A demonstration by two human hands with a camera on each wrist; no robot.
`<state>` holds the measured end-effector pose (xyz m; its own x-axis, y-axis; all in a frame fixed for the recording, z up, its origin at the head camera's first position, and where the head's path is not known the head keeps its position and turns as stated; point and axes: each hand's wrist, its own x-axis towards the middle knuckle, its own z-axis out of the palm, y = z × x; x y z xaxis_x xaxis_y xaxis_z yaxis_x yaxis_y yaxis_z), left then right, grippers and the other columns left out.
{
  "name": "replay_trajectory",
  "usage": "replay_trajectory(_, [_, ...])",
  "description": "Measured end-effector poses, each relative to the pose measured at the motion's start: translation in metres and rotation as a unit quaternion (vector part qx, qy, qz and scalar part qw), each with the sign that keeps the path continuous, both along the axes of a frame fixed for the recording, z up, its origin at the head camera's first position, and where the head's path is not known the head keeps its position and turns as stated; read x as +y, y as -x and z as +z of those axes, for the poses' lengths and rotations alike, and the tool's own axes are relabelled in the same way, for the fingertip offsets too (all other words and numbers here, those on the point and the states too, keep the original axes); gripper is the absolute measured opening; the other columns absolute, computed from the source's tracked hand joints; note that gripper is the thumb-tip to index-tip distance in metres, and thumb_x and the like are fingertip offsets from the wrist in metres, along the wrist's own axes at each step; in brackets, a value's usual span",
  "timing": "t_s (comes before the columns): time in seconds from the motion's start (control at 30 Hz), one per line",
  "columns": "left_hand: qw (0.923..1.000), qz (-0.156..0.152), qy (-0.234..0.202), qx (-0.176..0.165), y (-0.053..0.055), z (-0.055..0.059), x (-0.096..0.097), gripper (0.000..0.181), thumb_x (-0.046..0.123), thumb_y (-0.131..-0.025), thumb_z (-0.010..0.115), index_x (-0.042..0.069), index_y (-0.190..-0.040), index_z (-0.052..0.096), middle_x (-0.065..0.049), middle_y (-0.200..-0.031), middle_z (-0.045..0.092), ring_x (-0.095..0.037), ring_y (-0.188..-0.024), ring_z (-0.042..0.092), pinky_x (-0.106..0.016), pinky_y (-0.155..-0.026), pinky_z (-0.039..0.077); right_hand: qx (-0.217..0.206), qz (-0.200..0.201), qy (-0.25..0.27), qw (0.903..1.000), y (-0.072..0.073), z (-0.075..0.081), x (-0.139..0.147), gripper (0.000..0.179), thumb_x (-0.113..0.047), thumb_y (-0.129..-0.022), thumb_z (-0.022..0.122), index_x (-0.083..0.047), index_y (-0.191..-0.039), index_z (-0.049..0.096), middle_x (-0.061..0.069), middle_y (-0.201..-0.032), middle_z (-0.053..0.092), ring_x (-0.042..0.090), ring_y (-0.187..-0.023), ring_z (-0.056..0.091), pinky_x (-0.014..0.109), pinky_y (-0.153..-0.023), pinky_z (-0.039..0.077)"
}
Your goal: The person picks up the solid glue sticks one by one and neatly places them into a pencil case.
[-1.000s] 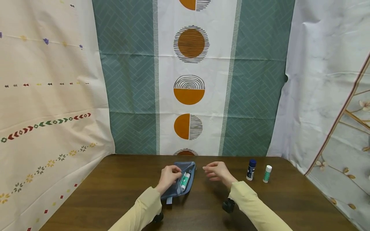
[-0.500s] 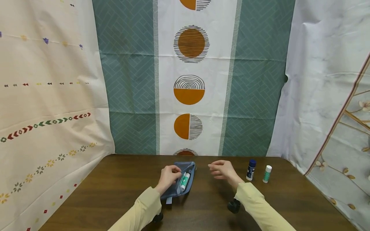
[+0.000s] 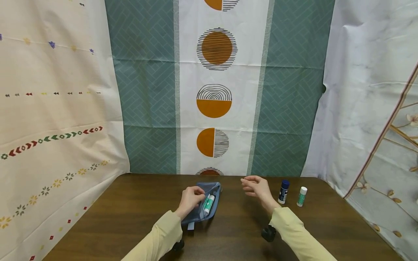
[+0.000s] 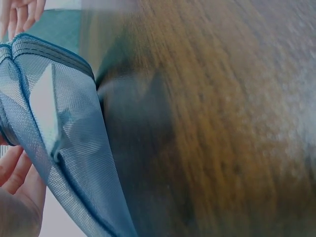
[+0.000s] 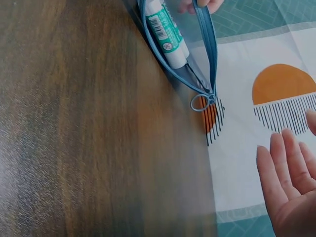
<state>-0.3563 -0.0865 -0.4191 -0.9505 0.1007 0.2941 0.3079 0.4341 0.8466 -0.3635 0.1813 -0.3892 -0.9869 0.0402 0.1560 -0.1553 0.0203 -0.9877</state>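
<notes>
My left hand (image 3: 190, 200) pinches the upper edge of a blue mesh zip pouch (image 3: 197, 219) and keeps its mouth parted. Inside it lie two green-and-white glue sticks (image 3: 210, 205), side by side. The right wrist view shows a barcode on one glue stick (image 5: 165, 32) and a ring pull at the end of the zip. In the left wrist view the pouch (image 4: 81, 118) hides part of the left fingers. My right hand (image 3: 258, 189) hovers over the table to the right of the pouch, holding nothing, fingers loosely bent.
To the right, a glue stick with a dark blue cap (image 3: 283, 192) and a green one with a white cap (image 3: 302, 197) stand upright on the brown wooden table (image 3: 137, 206). Patterned cloths (image 3: 218, 119) hang behind the table and at both sides.
My right hand has moved right and slightly away, farther from the pouch and closer to the standing glue sticks. The left hand and pouch have stayed put.
</notes>
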Motion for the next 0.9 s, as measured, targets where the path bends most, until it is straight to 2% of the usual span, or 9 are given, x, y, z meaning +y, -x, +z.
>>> replay_trajectory(0.1, [1.0000,-0.001,-0.001,-0.001,0.000,0.000,0.000,0.008,0.005,-0.078,0.064,0.000,-0.085,0.066,-0.002,-0.072,0.058,-0.015,-0.061,0.053,-0.029,-0.049,0.049,0.006,-0.008,-0.001,1.0000,0.000,0.001,0.002,0.037,-0.016,-0.080,0.069,0.007,-0.106,0.056,0.019,-0.091,0.063,0.030,-0.078,0.063,0.043,-0.070,0.049])
replay_trajectory(0.23, [1.0000,-0.002,-0.005,-0.001,0.000,-0.001,-0.001,0.009,0.005,-0.078,0.064,0.000,-0.085,0.066,-0.002,-0.073,0.059,-0.015,-0.062,0.053,-0.029,-0.049,0.049,0.021,-0.008,-0.004,0.9997,-0.001,0.002,0.005,0.036,-0.016,-0.080,0.069,0.006,-0.105,0.057,0.017,-0.091,0.064,0.035,-0.082,0.061,0.041,-0.068,0.050])
replay_trajectory(0.3, [1.0000,-0.001,-0.004,0.000,-0.001,-0.001,-0.001,0.009,0.005,-0.078,0.064,0.000,-0.085,0.066,-0.002,-0.073,0.059,-0.015,-0.062,0.053,-0.029,-0.049,0.049,0.034,-0.003,-0.004,0.9994,-0.002,0.002,0.006,0.035,-0.016,-0.080,0.069,0.006,-0.104,0.057,0.015,-0.090,0.064,0.036,-0.083,0.061,0.040,-0.067,0.051])
replay_trajectory(0.33, [1.0000,-0.002,-0.004,0.003,-0.001,-0.001,-0.001,0.009,0.005,-0.078,0.064,0.000,-0.085,0.066,-0.002,-0.073,0.059,-0.015,-0.062,0.053,-0.029,-0.049,0.049,0.058,0.018,0.007,0.9981,0.005,-0.005,0.011,0.034,-0.018,-0.079,0.070,0.004,-0.103,0.059,0.013,-0.088,0.064,0.033,-0.080,0.062,0.038,-0.065,0.051])
replay_trajectory(0.43, [1.0000,0.002,-0.004,0.000,-0.001,-0.001,-0.001,0.010,0.005,-0.077,0.064,-0.001,-0.085,0.066,-0.002,-0.073,0.059,-0.015,-0.062,0.053,-0.029,-0.049,0.050,0.074,0.023,0.005,0.9970,0.003,-0.005,0.014,0.035,-0.018,-0.079,0.070,0.005,-0.103,0.058,0.012,-0.087,0.065,0.029,-0.077,0.063,0.039,-0.064,0.051])
replay_trajectory(0.53, [1.0000,-0.002,-0.006,0.000,-0.001,-0.001,-0.001,0.010,0.005,-0.077,0.064,-0.001,-0.085,0.066,-0.003,-0.073,0.058,-0.015,-0.062,0.053,-0.029,-0.049,0.050,0.067,0.019,0.000,0.9976,0.003,-0.003,0.016,0.038,-0.017,-0.080,0.069,0.007,-0.106,0.056,0.013,-0.089,0.064,0.025,-0.075,0.063,0.041,-0.067,0.051])
replay_trajectory(0.57, [1.0000,-0.001,-0.007,-0.003,-0.001,-0.001,-0.001,0.010,0.005,-0.078,0.064,-0.001,-0.085,0.066,-0.002,-0.073,0.058,-0.015,-0.063,0.053,-0.029,-0.049,0.050,0.046,-0.001,-0.015,0.9988,-0.005,0.004,0.013,0.040,-0.015,-0.081,0.068,0.010,-0.108,0.053,0.016,-0.091,0.064,0.027,-0.076,0.063,0.043,-0.068,0.050])
replay_trajectory(0.73, [1.0000,-0.003,-0.007,-0.006,0.000,-0.001,-0.001,0.009,0.005,-0.077,0.064,0.000,-0.085,0.066,-0.003,-0.074,0.059,-0.016,-0.064,0.053,-0.030,-0.050,0.050,0.020,-0.009,-0.026,0.9994,-0.004,0.006,0.016,0.041,-0.014,-0.081,0.068,0.010,-0.111,0.053,0.017,-0.095,0.063,0.025,-0.078,0.063,0.042,-0.071,0.049])
replay_trajectory(0.9, [1.0000,-0.004,-0.002,-0.007,0.002,-0.001,-0.001,0.009,0.006,-0.078,0.064,0.001,-0.085,0.066,-0.003,-0.075,0.059,-0.016,-0.064,0.053,-0.030,-0.050,0.050,0.016,-0.010,-0.029,0.9994,-0.002,0.008,0.019,0.038,-0.014,-0.081,0.068,0.007,-0.109,0.054,0.015,-0.092,0.064,0.029,-0.080,0.062,0.040,-0.069,0.050])
